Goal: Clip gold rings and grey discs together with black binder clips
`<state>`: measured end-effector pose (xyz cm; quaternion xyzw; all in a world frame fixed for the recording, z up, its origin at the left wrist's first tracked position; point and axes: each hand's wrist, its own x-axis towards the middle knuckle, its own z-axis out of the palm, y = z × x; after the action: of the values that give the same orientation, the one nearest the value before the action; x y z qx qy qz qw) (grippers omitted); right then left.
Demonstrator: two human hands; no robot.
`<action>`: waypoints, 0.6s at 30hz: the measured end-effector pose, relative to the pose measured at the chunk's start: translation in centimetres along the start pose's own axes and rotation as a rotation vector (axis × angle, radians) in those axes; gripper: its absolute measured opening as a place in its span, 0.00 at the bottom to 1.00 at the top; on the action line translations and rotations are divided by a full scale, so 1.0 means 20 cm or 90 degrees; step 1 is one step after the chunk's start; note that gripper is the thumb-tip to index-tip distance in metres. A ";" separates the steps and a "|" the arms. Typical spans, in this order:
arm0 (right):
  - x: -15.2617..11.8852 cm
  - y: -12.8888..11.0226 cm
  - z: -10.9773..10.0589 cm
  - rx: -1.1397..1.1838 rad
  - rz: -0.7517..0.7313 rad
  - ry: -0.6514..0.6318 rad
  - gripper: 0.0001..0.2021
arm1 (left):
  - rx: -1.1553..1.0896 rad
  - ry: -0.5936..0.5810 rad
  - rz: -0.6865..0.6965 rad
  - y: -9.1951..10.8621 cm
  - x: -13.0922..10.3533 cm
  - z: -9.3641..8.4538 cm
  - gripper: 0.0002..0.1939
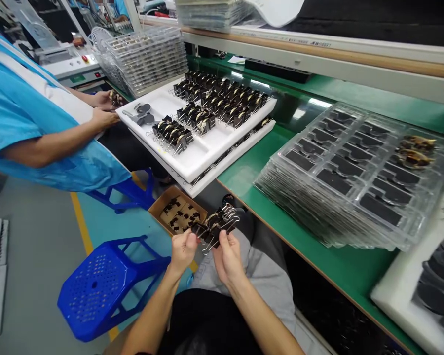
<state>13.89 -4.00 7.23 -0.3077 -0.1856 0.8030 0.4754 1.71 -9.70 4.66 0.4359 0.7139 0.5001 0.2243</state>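
Over your lap, your left hand (pixel 185 247) and right hand (pixel 227 254), fingers curled closed, are gripping the clipped black assembly (pixel 215 228) between them at your fingertips, while the white foam tray (pixel 196 148) is sitting beyond on the green table (pixel 244 185).

Clips (pixel 219 102) in tray (pixel 198 158), stool (pixel 96 286) left

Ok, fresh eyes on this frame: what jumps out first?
Probably the bright blue plastic stool, lower left. Next, the white foam tray carrying rows of black metal binder clips, upper centre, and the stack of clear plastic trays, right. Then the bundle of black clips between the left hand and right hand, lower centre.
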 end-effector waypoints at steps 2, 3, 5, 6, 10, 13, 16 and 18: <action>0.02 -0.01 0.00 0.012 -0.012 0.043 0.18 | 0.031 0.049 -0.068 -0.05 0.04 -0.04 0.28; 0.03 -0.02 0.00 0.014 -0.011 0.053 0.18 | 0.066 0.068 -0.106 -0.08 0.07 -0.06 0.28; 0.05 -0.04 0.00 0.016 0.005 0.044 0.19 | 0.152 0.081 -0.165 -0.15 0.16 -0.11 0.25; 0.06 -0.05 0.00 0.018 0.017 0.032 0.20 | 0.197 0.090 -0.183 -0.17 0.21 -0.12 0.23; 0.11 -0.02 -0.01 0.022 0.045 0.031 0.24 | 0.331 0.143 -0.194 -0.16 0.28 -0.12 0.25; 0.12 0.02 -0.01 0.029 0.051 0.058 0.24 | 0.198 -0.008 -0.079 -0.06 0.19 -0.04 0.21; 0.12 0.05 -0.03 0.033 0.055 0.068 0.23 | 0.087 -0.121 0.037 0.03 0.08 0.07 0.20; 0.10 0.05 -0.04 0.029 0.059 0.057 0.23 | 0.075 -0.085 0.074 0.06 0.04 0.13 0.22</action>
<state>13.05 -2.77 5.46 -0.3405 -0.1311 0.8136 0.4527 3.64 -7.51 4.83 0.5213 0.6988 0.4396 0.2158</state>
